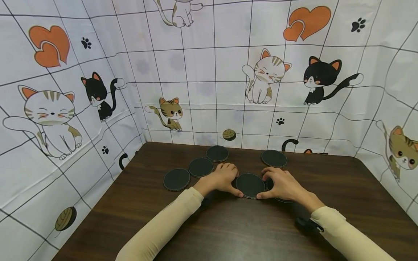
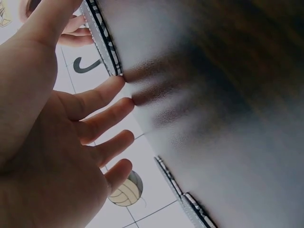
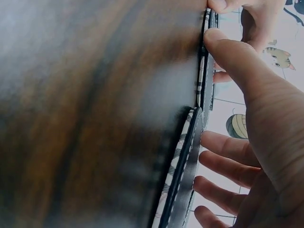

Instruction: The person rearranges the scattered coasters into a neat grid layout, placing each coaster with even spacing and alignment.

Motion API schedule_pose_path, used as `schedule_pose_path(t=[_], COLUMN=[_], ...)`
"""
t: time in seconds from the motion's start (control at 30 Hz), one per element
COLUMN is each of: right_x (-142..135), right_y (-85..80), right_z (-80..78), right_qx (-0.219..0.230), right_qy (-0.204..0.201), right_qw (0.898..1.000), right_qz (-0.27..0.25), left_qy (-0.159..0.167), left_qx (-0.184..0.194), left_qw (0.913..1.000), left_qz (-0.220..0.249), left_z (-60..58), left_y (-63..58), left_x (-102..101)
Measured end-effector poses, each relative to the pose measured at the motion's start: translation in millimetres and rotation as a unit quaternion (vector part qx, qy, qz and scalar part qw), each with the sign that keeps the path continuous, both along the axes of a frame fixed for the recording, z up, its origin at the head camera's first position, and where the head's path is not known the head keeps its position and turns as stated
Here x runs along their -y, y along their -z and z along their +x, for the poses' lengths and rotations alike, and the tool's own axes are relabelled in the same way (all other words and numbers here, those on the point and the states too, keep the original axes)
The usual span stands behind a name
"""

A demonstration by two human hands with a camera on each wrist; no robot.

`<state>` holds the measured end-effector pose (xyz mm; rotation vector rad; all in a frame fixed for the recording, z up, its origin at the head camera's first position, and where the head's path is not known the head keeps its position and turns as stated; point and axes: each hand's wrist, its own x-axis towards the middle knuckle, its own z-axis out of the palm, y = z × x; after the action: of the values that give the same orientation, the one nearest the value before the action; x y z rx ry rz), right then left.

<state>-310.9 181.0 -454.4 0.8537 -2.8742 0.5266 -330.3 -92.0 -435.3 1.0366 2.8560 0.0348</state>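
Cat-and-heart-print cloth (image 1: 228, 65) walls in a dark wooden table (image 1: 228, 232), my cream sleeves (image 1: 163, 221) stretching across it. My left hand (image 1: 223, 178) and right hand (image 1: 285, 185) are loosely spread — fingers apart, thumbs touching the near rim — around a round black disc (image 1: 250, 185) lying flat between them. A half-hidden disc (image 1: 284, 200) lies beneath my right hand; three discs (image 1: 176, 179) line up diagonally at left — a lone disc (image 1: 274, 158) sits beyond my right fingers.
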Motion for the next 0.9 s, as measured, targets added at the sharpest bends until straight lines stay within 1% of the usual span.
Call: schedule_pose_path(t=[0.27, 0.6, 0.77, 0.9], right_x=[3.1, 1.0, -2.4, 0.8], right_y=[0.2, -5.3, -3.1, -1.9], right_z=[-1.3, 0.8, 3.3, 1.8], right_qx=[-0.005, -0.008, -0.005, -0.010], right_qy=[-0.006, -0.003, -0.001, -0.007], right_qw=[1.000, 1.000, 1.000, 1.000], right_qz=[0.000, 0.005, 0.002, 0.002], left_qy=[-0.005, 0.006, 0.009, 0.003], left_qx=[0.008, 0.007, 0.013, 0.015], left_qw=[1.0000, 1.0000, 0.9998, 0.9999], left_qz=[0.002, -0.002, 0.007, -0.001], left_z=[1.1, -0.3, -0.8, 0.4], left_y=[-0.1, -0.9, 1.7, -0.3], left_x=[3.0, 0.8, -1.6, 0.4])
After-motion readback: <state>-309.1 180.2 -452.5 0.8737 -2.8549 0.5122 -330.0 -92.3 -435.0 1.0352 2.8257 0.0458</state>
